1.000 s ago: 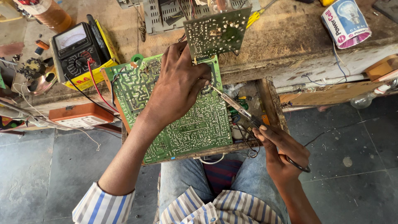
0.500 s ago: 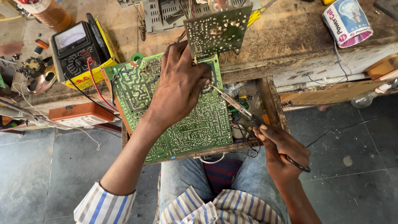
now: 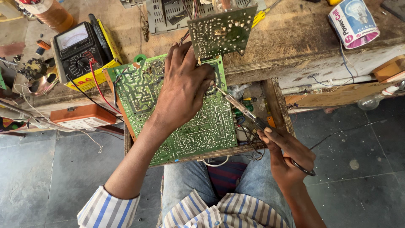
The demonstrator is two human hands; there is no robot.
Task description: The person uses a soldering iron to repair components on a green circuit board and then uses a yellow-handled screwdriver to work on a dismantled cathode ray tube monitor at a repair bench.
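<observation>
A large green circuit board (image 3: 202, 126) lies solder side up across an open wooden drawer (image 3: 276, 105). My left hand (image 3: 183, 86) rests flat on its upper middle, fingers curled over the board's top edge. My right hand (image 3: 287, 158) grips the dark handle of a soldering iron (image 3: 238, 105); the thin metal shaft runs up and left, and its tip touches the board beside my left fingertips. The iron's black cord loops under my right wrist. A smaller green circuit board (image 3: 221, 31) stands just above my left hand, on the bench.
A yellow-cased analog multimeter (image 3: 80, 52) with red and black leads sits at the left. An orange box (image 3: 82, 116) lies below it. A light bulb carton (image 3: 352, 21) is at the top right, a bare bulb (image 3: 371, 101) at the right. Small parts fill the drawer.
Both hands and the iron keep nearly the same pose; my left hand has only shifted slightly on the board.
</observation>
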